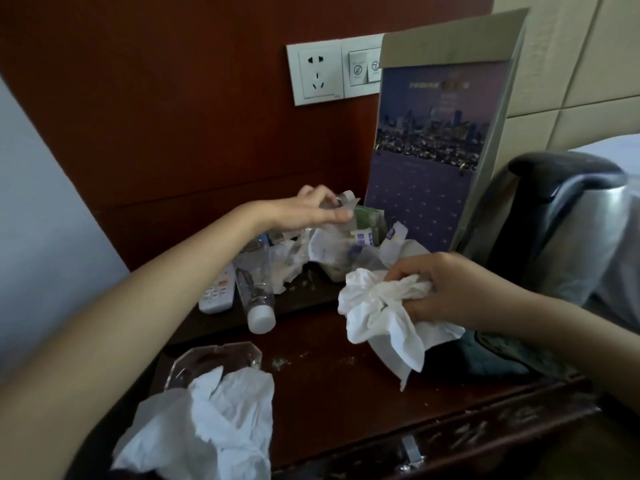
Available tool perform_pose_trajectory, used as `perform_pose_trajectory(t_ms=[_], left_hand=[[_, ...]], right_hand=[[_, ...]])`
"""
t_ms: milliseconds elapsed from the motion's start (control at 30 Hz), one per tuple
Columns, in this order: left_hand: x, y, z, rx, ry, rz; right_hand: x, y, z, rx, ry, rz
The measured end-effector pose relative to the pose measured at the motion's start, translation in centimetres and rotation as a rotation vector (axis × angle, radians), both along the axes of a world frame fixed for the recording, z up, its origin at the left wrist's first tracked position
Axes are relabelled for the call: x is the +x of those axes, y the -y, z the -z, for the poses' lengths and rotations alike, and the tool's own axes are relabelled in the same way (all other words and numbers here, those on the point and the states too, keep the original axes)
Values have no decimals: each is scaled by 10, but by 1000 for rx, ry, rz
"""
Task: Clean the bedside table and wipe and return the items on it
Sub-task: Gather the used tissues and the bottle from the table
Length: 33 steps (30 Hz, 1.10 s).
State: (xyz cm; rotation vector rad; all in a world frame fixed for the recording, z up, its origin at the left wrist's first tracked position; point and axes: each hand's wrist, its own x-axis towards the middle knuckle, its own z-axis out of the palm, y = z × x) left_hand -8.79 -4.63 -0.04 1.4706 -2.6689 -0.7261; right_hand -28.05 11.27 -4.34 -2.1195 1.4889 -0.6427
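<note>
The dark wooden bedside table (329, 382) is speckled with crumbs. My right hand (460, 289) grips a crumpled white tissue (384, 313) just above the table's right middle. My left hand (311, 211) reaches to the back of the table and pinches a clear plastic wrapper (341, 202) at the top of a heap of wrappers, packets and tissues (346, 247). An empty plastic bottle (256, 292) lies on its side beside a white remote control (218, 292) at the back left.
A glass ashtray (214, 362) stuffed with used tissues (214, 424) sits at the front left. A steel kettle (561, 230) stands on its base at the right. A cardboard-backed calendar (440, 140) leans on the wall under a socket panel (318, 72).
</note>
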Motion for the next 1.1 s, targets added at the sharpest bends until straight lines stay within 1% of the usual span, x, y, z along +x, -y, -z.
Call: perform_pose_trajectory(t_ms=[33,67,167,233,400,500,600,700,833,1000,1100], left_hand=[[-9,5,-3,18,-37,-30],[-17,11,-4,21,-11,-49],[-34,25,12,80,183,-76],[-45,29,30,68,204,-71],[-49,27,50,-64,83,-90],[-39,23,41,-190,13,-74],[-26,15,27,-285,-28,-5],[-10,-4,9,-282,-103,23],[9,-50,-20,-288,-187,21],[30,-118,-46,-297,-176,-69],[39,-159,-52,-298,-215,-131]], right_hand=[[-1,-2,0,6,7,6],[-3,-3,-1,10,16,17],[-5,-4,-1,11,18,37],[-5,-4,-1,-10,11,49],[-1,-1,2,-47,46,58],[0,0,1,-40,96,49],[-2,-1,-4,-49,108,25],[-4,-8,-10,-60,149,-1],[-9,-25,-19,-75,192,-47],[-20,-55,-22,-59,227,-143],[-26,-76,-28,-27,264,-216]])
